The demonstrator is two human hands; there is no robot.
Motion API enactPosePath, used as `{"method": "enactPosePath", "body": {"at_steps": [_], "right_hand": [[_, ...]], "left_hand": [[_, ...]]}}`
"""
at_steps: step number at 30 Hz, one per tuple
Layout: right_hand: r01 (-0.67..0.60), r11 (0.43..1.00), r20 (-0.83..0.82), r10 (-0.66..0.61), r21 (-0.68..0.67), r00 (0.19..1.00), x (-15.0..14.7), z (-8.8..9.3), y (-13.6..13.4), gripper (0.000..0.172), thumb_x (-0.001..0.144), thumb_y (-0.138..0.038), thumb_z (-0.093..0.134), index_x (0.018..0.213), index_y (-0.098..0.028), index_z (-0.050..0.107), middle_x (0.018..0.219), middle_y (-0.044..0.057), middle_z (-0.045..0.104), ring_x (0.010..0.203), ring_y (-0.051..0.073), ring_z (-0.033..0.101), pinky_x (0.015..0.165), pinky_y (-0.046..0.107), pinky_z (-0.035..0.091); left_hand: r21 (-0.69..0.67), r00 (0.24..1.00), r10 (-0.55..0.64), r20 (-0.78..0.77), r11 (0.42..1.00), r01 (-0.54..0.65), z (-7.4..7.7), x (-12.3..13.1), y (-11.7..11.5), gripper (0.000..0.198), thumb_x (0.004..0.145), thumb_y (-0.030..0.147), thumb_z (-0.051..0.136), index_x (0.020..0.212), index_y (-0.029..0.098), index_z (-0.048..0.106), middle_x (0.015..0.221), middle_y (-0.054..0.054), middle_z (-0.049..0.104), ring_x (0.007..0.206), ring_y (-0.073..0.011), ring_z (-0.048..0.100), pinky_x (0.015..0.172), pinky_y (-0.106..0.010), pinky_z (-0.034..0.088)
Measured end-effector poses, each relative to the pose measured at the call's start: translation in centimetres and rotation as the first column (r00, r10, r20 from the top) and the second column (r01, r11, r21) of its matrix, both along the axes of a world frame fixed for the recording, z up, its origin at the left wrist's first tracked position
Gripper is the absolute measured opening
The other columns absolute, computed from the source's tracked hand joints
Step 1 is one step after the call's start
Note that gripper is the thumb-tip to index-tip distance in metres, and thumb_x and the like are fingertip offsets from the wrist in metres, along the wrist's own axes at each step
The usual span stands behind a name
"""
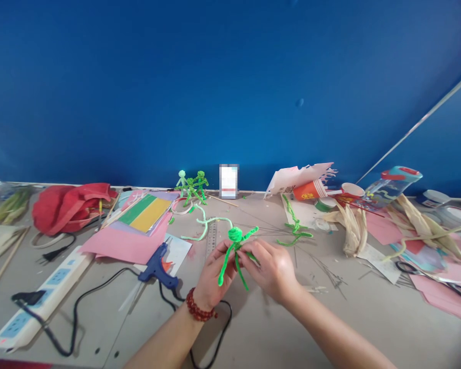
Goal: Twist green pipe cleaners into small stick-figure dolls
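Between my two hands is a bright green pipe-cleaner figure (235, 234) with a round coiled head and several thin limbs. My left hand (212, 274) grips it from the left, fingers closed behind its body. On the other side, my right hand (273, 267) pinches it near the lower body, thumb and forefinger together. A pale green pipe cleaner (203, 223) lies curved on the table just beyond. Farther back stand several finished-looking pipe-cleaner figures (192, 187) in green. To the right rests another twisted green pipe-cleaner piece (295, 225).
A blue glue gun (159, 267) with its black cord lies left, near a white power strip (42, 300). Pink paper (132, 240) and a red bag (71, 207) are behind. On the right are paper cups (309, 190), dried husks (351, 230), scissors (426, 277) and thin wires (330, 274).
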State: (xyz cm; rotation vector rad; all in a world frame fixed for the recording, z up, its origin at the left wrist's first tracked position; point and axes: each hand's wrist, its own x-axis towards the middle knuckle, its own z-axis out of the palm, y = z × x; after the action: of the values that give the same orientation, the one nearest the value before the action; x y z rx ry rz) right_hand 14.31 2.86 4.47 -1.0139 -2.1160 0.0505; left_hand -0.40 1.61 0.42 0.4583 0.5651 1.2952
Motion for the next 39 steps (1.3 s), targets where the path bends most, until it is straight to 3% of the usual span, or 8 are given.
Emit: {"method": "enactPosePath", "body": {"at_steps": [5,18,25,27,30,33,36,39], "right_hand": [[0.005,1.000,0.001,-0.005,0.016,1.000,0.0,0.1,-0.1,0.021,0.092,-0.022,0.050,0.077,-0.019,0.064,0.065,0.001,0.068,0.053,0.012,0.060,0.051,0.023,0.034],[-0.015,0.999,-0.002,0.015,-0.040,1.000,0.0,0.3,-0.1,0.017,0.092,-0.024,0.051,0.083,-0.018,0.064,0.068,0.003,0.067,0.057,0.013,0.059,0.055,0.023,0.035],[-0.110,0.950,-0.100,0.084,-0.292,0.991,0.2,1.3,-0.7,0.017,0.093,-0.023,0.046,0.083,-0.019,0.059,0.061,-0.001,0.061,0.051,0.012,0.053,0.053,0.021,0.035],[-0.166,0.936,-0.135,0.130,-0.311,0.982,0.3,1.5,-0.6,0.017,0.094,-0.020,0.045,0.086,-0.019,0.060,0.066,0.000,0.063,0.056,0.012,0.055,0.055,0.021,0.038],[-0.211,0.959,-0.102,0.194,-0.188,0.976,0.2,1.2,-0.3,0.015,0.092,-0.017,0.048,0.091,-0.019,0.062,0.078,0.004,0.068,0.069,0.015,0.060,0.063,0.023,0.042],[-0.168,0.981,-0.095,0.159,-0.098,0.983,0.2,0.5,0.0,0.016,0.092,-0.017,0.049,0.084,-0.019,0.063,0.077,0.005,0.067,0.071,0.017,0.059,0.064,0.026,0.043],[-0.085,0.990,-0.154,0.066,-0.115,0.986,0.3,0.2,0.4,0.013,0.090,-0.021,0.054,0.080,-0.019,0.063,0.076,0.005,0.066,0.074,0.019,0.059,0.067,0.029,0.045],[-0.103,0.973,-0.223,0.055,-0.209,0.973,0.3,0.0,0.8,0.009,0.088,-0.025,0.059,0.092,-0.020,0.066,0.090,0.007,0.068,0.089,0.022,0.060,0.080,0.034,0.047]], "left_hand": [[-0.008,0.997,0.046,-0.064,0.999,-0.046,0.3,0.1,0.0,0.024,0.063,0.021,0.085,0.082,0.018,0.070,0.077,0.001,0.070,0.069,-0.0098,0.064,0.069,-0.020,0.049],[-0.012,0.998,0.029,-0.060,0.999,-0.030,-0.3,-0.1,0.2,0.023,0.067,0.024,0.083,0.085,0.019,0.070,0.074,0.001,0.069,0.066,-0.0097,0.063,0.065,-0.020,0.050],[-0.026,0.999,0.048,-0.008,0.998,-0.048,-0.1,-0.1,0.4,0.019,0.071,0.024,0.080,0.086,0.016,0.070,0.081,-0.002,0.071,0.074,-0.0123,0.066,0.067,-0.021,0.052],[-0.053,0.998,0.065,0.021,0.997,-0.064,-0.1,-0.1,0.5,0.018,0.069,0.022,0.081,0.082,0.016,0.069,0.080,-0.001,0.072,0.074,-0.0123,0.067,0.068,-0.021,0.053],[-0.093,0.996,0.073,0.059,0.993,-0.067,-0.3,-0.1,0.5,0.020,0.068,0.020,0.082,0.081,0.017,0.068,0.082,0.000,0.073,0.074,-0.0122,0.068,0.068,-0.021,0.054],[-0.162,0.993,0.030,0.111,0.987,-0.011,-0.6,-0.2,0.5,0.015,0.071,0.019,0.079,0.079,0.017,0.067,0.078,0.002,0.072,0.071,-0.0115,0.068,0.070,-0.022,0.055],[-0.241,0.985,-0.015,0.172,0.969,0.056,-0.9,-0.3,0.6,0.009,0.077,0.019,0.074,0.078,0.017,0.065,0.074,0.001,0.071,0.069,-0.0117,0.068,0.074,-0.026,0.056],[-0.269,0.979,-0.040,0.200,0.958,0.094,-0.9,-0.4,0.6,0.006,0.079,0.019,0.072,0.078,0.017,0.066,0.074,0.000,0.072,0.069,-0.0119,0.068,0.072,-0.025,0.056]]}}
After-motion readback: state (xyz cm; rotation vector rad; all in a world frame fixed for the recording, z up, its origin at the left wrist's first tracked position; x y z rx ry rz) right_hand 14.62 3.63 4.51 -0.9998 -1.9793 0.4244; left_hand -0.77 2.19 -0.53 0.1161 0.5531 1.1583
